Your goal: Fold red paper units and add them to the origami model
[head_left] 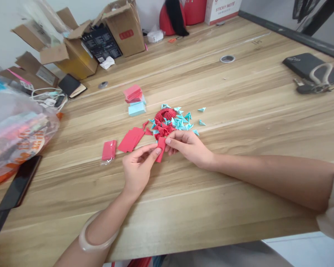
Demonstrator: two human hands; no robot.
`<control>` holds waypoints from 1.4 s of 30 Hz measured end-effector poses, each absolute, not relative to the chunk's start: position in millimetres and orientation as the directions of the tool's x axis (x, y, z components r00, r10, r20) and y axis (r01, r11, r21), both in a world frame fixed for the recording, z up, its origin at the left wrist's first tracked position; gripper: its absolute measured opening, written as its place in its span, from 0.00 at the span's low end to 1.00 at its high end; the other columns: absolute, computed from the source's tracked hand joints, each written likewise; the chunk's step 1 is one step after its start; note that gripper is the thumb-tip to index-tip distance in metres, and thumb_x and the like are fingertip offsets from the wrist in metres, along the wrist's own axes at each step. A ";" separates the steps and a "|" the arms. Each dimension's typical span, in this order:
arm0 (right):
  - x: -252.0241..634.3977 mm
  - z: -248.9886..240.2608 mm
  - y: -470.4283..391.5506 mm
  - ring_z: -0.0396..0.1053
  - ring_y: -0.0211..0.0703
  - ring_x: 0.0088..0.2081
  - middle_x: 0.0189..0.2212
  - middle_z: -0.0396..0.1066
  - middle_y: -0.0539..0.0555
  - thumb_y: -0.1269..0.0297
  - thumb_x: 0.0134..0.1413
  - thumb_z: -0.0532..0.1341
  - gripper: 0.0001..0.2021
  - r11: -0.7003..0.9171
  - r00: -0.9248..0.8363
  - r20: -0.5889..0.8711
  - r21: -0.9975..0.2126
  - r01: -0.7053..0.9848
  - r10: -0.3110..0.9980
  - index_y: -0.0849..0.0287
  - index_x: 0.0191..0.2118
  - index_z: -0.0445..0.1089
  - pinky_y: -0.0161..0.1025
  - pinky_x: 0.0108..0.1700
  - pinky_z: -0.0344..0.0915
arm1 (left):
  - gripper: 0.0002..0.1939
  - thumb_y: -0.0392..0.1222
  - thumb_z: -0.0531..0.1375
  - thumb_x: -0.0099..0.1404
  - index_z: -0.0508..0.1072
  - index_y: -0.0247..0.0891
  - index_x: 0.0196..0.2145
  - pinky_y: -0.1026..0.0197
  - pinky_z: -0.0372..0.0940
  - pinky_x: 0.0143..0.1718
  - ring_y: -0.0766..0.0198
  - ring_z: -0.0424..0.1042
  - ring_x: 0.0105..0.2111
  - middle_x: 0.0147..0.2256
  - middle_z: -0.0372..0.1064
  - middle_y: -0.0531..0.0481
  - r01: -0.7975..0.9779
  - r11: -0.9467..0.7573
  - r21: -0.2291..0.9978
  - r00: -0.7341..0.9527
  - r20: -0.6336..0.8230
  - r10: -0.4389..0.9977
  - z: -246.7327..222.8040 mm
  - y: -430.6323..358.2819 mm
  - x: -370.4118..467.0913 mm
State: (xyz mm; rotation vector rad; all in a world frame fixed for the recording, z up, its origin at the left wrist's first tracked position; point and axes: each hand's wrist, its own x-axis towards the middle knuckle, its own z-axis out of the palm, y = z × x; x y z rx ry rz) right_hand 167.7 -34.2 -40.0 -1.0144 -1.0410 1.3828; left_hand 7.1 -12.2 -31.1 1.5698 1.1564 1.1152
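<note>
Head view: 2 bare hands meet just below the centre of a wood-grain table [225, 207]. The left hand [137, 170] pinches a narrow red paper strip [160, 148] between thumb and fingers along its near part; the right hand [189, 148] pinches its upper right edge. How many layers the strip has cannot be told.

Around the strip, clockwise: a red pleated arc [165, 114] and red folded pieces [164, 129] at 12 o'clock, light-blue folded pieces [183, 121] at 1, flat red cards [131, 139] at 9 to 10, and a blue paper stack [137, 108] at 11.

For a clean crease, the left thumb would best hold the paper steady with its long edges even, while the right thumb presses evenly along the edge; uneven pressure could skew it.
</note>
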 end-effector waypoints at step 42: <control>167.9 -40.1 -33.5 0.67 0.32 0.26 0.25 0.68 0.49 0.64 0.55 0.58 0.08 -0.023 -0.079 -0.005 -0.973 -0.230 0.997 0.62 0.28 0.68 0.33 0.33 0.66 | 0.10 0.40 0.66 0.53 0.79 0.37 0.35 0.60 0.74 0.35 0.60 0.77 0.31 0.33 0.78 0.47 0.316 -0.281 0.906 0.197 0.227 0.954 -33.7 -13.5 4.9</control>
